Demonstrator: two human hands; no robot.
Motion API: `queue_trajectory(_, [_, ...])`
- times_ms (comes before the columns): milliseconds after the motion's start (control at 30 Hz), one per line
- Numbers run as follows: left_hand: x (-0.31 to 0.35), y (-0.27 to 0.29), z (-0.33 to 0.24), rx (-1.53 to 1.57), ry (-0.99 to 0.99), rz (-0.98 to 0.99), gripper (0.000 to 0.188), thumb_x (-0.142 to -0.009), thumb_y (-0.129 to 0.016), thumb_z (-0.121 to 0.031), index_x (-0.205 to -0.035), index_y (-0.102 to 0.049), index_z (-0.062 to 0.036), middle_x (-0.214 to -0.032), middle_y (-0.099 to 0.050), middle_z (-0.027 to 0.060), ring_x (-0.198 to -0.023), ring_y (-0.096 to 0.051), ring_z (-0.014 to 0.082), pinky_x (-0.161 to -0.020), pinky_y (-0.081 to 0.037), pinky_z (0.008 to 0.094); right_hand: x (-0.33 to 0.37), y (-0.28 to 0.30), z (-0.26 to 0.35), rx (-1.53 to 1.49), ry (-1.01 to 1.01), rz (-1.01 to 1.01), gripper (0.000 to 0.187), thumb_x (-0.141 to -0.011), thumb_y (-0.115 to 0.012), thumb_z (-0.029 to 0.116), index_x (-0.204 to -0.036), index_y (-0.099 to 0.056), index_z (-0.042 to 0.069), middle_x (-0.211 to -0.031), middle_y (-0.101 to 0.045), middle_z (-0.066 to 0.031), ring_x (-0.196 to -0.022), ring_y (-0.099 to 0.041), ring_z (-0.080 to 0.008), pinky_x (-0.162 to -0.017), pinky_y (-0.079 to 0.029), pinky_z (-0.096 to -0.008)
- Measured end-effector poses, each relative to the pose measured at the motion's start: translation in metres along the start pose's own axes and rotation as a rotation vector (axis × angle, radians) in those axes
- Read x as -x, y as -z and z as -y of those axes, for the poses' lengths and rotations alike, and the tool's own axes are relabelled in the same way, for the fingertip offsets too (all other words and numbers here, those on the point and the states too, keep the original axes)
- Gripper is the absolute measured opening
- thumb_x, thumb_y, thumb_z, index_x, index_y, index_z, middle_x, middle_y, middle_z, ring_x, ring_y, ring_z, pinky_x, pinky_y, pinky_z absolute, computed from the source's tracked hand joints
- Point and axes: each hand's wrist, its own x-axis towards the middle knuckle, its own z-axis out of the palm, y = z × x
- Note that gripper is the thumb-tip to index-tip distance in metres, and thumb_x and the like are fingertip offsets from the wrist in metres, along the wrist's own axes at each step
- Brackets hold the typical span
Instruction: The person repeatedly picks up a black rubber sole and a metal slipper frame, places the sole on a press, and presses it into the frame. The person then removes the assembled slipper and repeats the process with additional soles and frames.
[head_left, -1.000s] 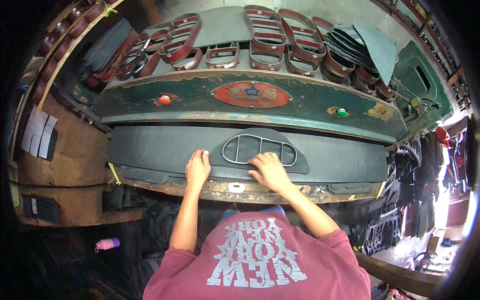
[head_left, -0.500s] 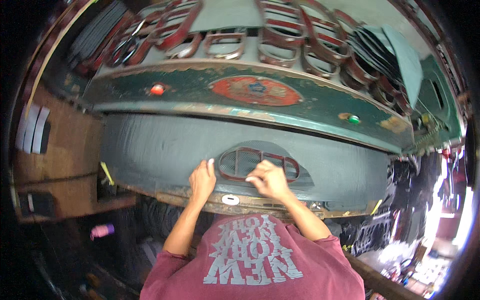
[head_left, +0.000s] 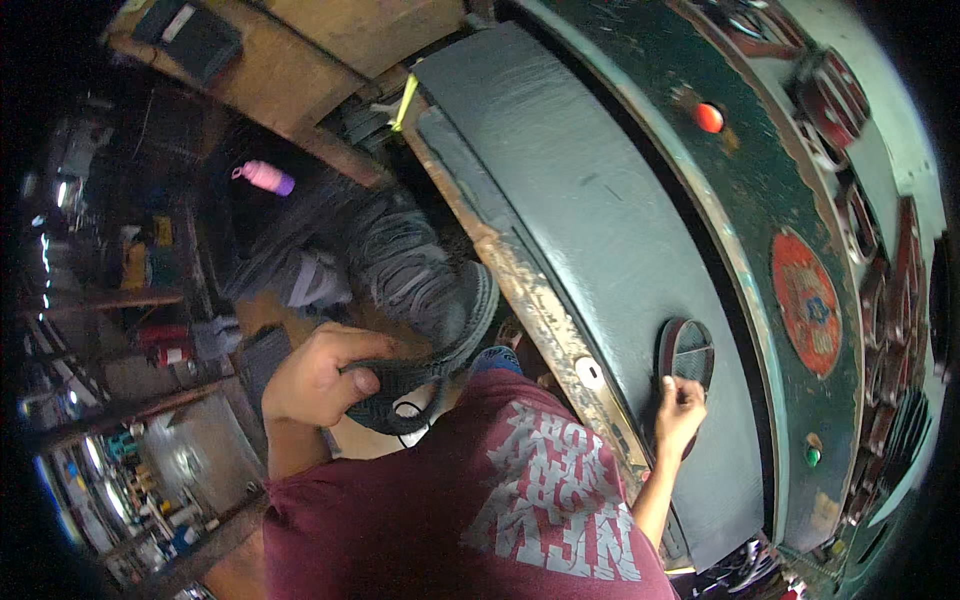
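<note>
Surface (head_left: 590,190) dk gray; R hand (head_left: 682,412) at cutter (head_left: 664,352); rm (head_left: 150,325) cluttered.

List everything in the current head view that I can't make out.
Cutter: partly hidden behind the right hand, head view.
Left hand: some fingers hidden behind the hand itself and the dark sheet it holds, head view.
Green machine: cut off by the head view's upper edge.
Small objects, lower left: too small and blurred, head view.

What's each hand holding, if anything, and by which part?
Left hand: a black, curved, textured sheet, by one end, between thumb and fingers. Right hand: at the dark red, sole-shaped metal frame; hold unclear.
</note>
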Motion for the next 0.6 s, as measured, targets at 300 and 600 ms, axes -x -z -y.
queue_trajectory(300, [0.028,-0.021,0.206,-0.422,0.644,-0.345,0.036,-0.1,-0.063,-0.035,-0.105,-0.068,0.0009,-0.094,-0.068,0.0281,-0.091,-0.064,0.0497,-0.08,-0.051,0.049,0.027,0.003,-0.003,0.306,0.098,-0.178,0.023,-0.1,-0.063,0.013,-0.116,-0.063,-0.004,-0.108,-0.06,-0.0196,-0.104,-0.058,-0.037,-0.094,-0.046,-0.0447])
queue_trajectory(600, [0.126,-0.074,0.466,-0.106,0.676,-0.682,0.044,-0.105,-0.052,-0.042,-0.11,-0.067,-0.0001,-0.102,-0.069,0.0264,-0.099,-0.066,0.0459,-0.084,-0.05,0.0481,0.069,0.065,-0.029,0.488,0.208,0.388,0.033,-0.072,-0.058,-0.008,-0.104,-0.063,0.0,-0.112,-0.058,-0.0206,-0.111,-0.054,-0.0421,-0.098,-0.044,-0.051])
